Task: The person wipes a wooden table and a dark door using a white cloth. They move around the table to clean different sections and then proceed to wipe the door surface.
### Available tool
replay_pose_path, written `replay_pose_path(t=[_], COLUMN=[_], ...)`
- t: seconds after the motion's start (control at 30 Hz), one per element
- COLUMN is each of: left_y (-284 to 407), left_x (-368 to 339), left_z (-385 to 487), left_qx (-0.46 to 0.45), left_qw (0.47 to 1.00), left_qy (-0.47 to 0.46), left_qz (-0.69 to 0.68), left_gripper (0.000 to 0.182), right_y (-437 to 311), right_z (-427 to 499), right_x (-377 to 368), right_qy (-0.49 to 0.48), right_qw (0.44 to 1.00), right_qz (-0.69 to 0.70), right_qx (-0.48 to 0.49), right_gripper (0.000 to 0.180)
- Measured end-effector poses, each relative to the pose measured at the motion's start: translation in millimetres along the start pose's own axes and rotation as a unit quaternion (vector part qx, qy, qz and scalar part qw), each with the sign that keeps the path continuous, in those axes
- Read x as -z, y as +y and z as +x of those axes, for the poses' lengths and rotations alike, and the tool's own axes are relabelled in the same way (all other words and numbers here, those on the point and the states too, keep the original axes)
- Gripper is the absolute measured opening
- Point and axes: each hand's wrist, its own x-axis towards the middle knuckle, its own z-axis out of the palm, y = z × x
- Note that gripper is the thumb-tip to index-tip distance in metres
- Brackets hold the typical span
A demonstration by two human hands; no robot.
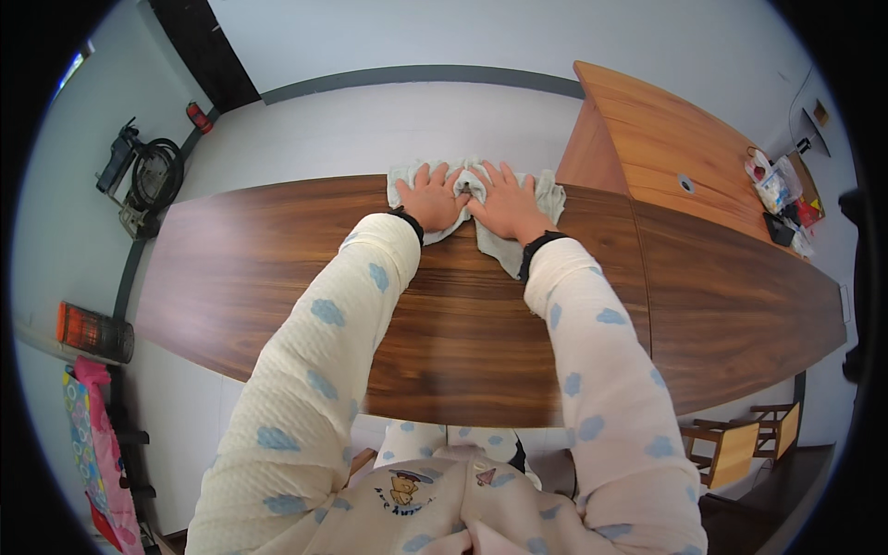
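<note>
A pale grey-green cloth [510, 255] lies crumpled at the far edge of a dark wooden table [458, 333], part of it at or over that edge. My left hand [433, 201] presses flat on the cloth with its fingers spread. Beside it my right hand [506, 205] rests palm down on the same cloth, fingers also apart. The thumbs meet or nearly meet near a raised fold in the middle. Neither hand is closed around the cloth. Dark bands circle both wrists at the cuffs of the cloud-patterned sleeves.
A lighter wooden desk [666, 152] adjoins the table at the far right, with plastic bags [773, 184] on it. Wooden stools [728, 451] stand at the lower right. Along the left wall are a folded wheelchair [142, 173], a fire extinguisher [199, 118] and a glowing heater [94, 333].
</note>
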Motion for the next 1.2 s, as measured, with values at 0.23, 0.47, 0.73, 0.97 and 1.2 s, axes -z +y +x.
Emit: replay_pose_path(t=[0.23, 0.47, 0.73, 0.97, 1.2], left_y=[-8.0, 4.5, 47.6, 97.8, 123.4], left_x=[-22.1, -49.9, -72.7, -76.3, -71.8], left_z=[-54.1, -191.2, -306.3, -277.9, -272.5], left_qx=[-0.062, -0.141, -0.149, -0.151, -0.166], left_qw=[0.996, 0.982, 0.96, 0.962, 0.963], left_qy=[0.064, 0.116, 0.235, 0.217, 0.19], left_qz=[-0.001, 0.041, -0.007, -0.066, -0.089], left_gripper=[0.062, 0.063, 0.061, 0.06, 0.059], right_y=[-8.8, -46.4, -95.5, -75.6, -54.4], right_z=[-51.2, -184.6, -304.4, -317.4, -326.3], right_x=[11.4, 7.0, 12.9, 9.7, 6.3], right_qy=[-0.052, -0.018, 0.117, 0.118, 0.142], right_qw=[0.998, 0.994, 0.988, 0.988, 0.988], right_qz=[0.026, 0.012, 0.063, 0.086, 0.031], right_qx=[0.038, 0.108, 0.082, -0.05, -0.057], right_gripper=[0.066, 0.069, 0.054, 0.055, 0.057])
